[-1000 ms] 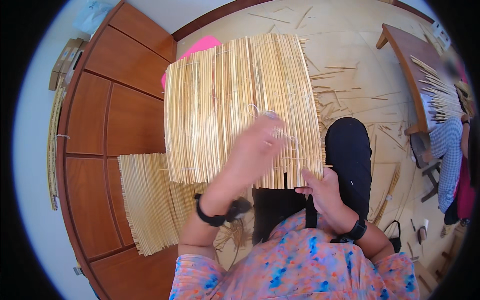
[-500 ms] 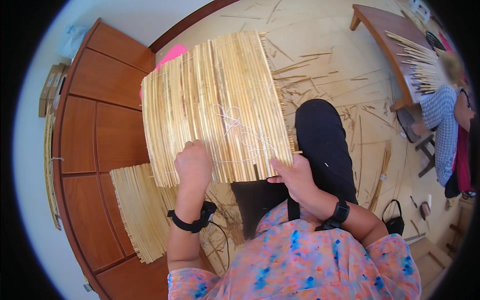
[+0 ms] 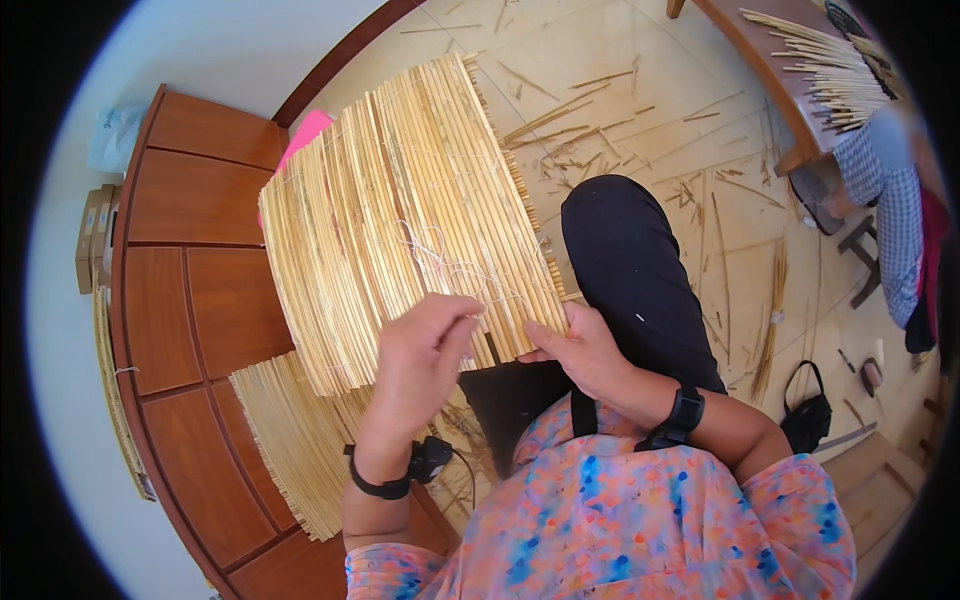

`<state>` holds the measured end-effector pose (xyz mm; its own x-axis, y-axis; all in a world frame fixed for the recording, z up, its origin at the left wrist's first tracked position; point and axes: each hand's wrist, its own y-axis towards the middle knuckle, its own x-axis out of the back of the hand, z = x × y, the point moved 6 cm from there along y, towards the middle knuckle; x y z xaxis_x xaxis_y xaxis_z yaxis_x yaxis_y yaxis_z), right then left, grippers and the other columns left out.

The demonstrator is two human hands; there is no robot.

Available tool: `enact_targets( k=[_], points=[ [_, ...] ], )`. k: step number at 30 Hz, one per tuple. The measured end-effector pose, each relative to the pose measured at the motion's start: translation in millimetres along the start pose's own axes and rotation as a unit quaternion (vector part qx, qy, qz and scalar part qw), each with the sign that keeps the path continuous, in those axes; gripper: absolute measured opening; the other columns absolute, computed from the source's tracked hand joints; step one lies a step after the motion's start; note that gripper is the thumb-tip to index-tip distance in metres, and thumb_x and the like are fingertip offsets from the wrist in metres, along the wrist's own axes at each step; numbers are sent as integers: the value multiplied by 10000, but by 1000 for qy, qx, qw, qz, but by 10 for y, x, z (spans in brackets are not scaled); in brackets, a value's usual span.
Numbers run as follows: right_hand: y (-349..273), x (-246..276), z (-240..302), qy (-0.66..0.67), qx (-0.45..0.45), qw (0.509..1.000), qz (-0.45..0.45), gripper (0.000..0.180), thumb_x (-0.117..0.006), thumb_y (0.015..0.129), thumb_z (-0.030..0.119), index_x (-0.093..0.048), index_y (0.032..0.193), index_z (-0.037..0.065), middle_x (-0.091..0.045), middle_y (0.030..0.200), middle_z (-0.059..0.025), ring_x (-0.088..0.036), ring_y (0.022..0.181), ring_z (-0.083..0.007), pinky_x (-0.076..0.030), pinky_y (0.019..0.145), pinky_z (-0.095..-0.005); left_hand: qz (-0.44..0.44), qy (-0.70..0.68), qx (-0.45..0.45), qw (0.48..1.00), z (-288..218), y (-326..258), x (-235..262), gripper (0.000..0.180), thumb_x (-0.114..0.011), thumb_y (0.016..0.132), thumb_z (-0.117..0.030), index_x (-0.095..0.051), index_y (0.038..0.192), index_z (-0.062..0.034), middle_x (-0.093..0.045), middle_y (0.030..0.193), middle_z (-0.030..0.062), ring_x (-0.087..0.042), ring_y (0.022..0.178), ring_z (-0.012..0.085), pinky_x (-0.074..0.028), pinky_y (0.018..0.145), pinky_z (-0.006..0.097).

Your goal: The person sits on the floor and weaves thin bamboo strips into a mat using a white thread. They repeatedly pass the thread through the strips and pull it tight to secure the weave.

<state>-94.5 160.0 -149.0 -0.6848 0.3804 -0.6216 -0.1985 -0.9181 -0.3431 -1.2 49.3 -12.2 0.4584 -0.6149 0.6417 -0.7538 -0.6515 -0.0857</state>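
Observation:
A mat of straw-coloured reed sticks [image 3: 400,200], bound side by side with thin thread, lies tilted over my lap and stretches away from me. Loose white string [image 3: 432,252] lies in loops and a tangle on its near right part. Above the mat's near edge, my left hand [image 3: 428,345] is closed in a pinch, its fingertips at the string. My right hand [image 3: 582,348] grips the mat's near right corner, thumb on top and fingers underneath, partly hidden by the mat.
A second reed mat [image 3: 290,440] lies at left, by the reddish-brown wooden panels [image 3: 235,300]. Broken sticks litter the tiled floor [image 3: 640,150]. At right stand a wooden table [image 3: 745,45] with a bundle of sticks [image 3: 825,70], and a person in checked trousers [image 3: 890,210]. A black bag [image 3: 806,412] lies nearby.
My left hand has moved right and toward me across the mat, to near the string. My right hand keeps its hold on the corner. The view has shifted slightly.

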Motion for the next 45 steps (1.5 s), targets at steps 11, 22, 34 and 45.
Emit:
enact_targets(
  k=[11, 22, 34, 45],
  points=[
    [67, 85, -86, -44, 7, 999, 29, 273, -596, 1016, 107, -604, 1238, -52, -681, 1122, -93, -677, 937, -142, -595, 823, -282, 74, 242, -114, 961, -146, 90, -326, 75, -650, 927, -136, -593, 950, -94, -616, 687, 113, -646, 610, 351, -509, 504, 417],
    [53, 93, -94, -2, 44, 999, -2, 248, -621, 999, 122, -602, 1158, -68, -683, 1023, -78, -670, 847, -116, -583, 742, -261, 64, 314, -140, 937, -305, 81, -256, 39, -649, 896, -97, -620, 919, -86, -555, 655, 95, -603, 541, 309, -467, 459, 393],
    [63, 114, -90, -16, 59, 998, -16, 246, -603, 1002, 111, -571, 1176, -59, -668, 1023, -78, -662, 819, -117, -583, 698, -259, 98, 334, -141, 927, -331, 82, -298, 98, -708, 882, -71, -741, 972, -52, -671, 695, 108, -657, 584, 269, -487, 508, 352],
    [43, 104, -54, -3, 49, 999, -24, 238, -613, 995, 102, -590, 1159, -69, -670, 1003, -78, -667, 825, -111, -585, 704, -253, 70, 327, -163, 928, -430, 95, -304, 101, -714, 851, -45, -743, 948, -49, -619, 641, 89, -614, 534, 261, -453, 478, 351]
  ],
)
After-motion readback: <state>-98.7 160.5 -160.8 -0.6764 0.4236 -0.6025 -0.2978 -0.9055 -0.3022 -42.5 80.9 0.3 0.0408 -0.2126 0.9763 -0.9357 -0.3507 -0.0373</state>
